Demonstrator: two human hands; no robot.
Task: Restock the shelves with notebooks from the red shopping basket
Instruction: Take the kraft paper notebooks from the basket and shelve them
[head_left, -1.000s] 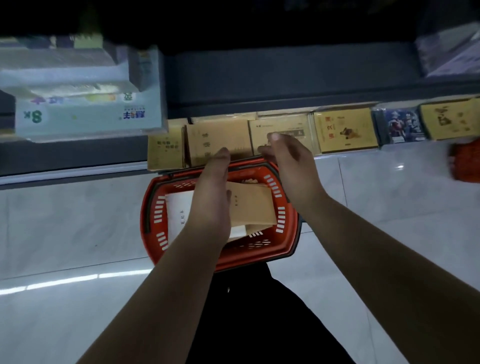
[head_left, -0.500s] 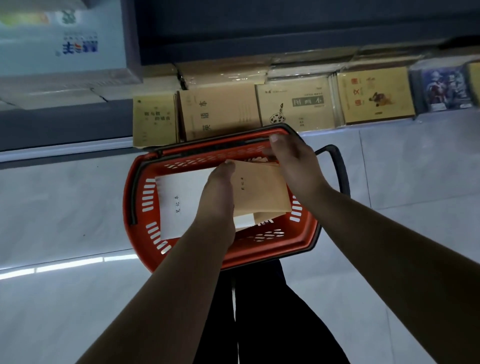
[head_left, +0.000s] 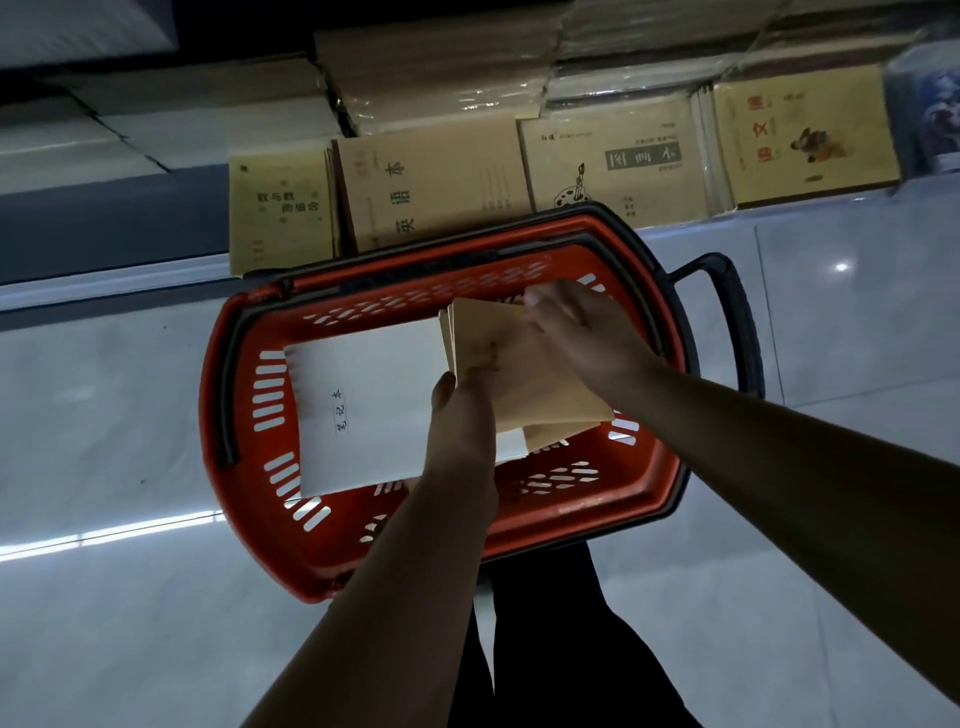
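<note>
The red shopping basket (head_left: 213, 364) stands on the floor in front of the lowest shelf. Inside it lie a white notebook (head_left: 374, 395) on the left and a small stack of brown notebooks (head_left: 519, 374) on the right. My left hand (head_left: 462, 415) pinches the near left edge of the brown stack, thumb on its side. My right hand (head_left: 576, 338) grips the stack's far right corner from above. The stack is tilted and slightly raised over the other notebooks in the basket.
Brown and yellow notebooks stand face-out on the bottom shelf just behind the basket (head_left: 431, 182) (head_left: 613, 161) (head_left: 805, 140), with wrapped stacks above. The basket's black handle (head_left: 737, 322) sticks out to the right. Pale tiled floor (head_left: 104, 415) surrounds it.
The view has tilted down and closer to the basket. Both hands have dropped from shelf height into the basket and taken hold of the brown notebook stack.
</note>
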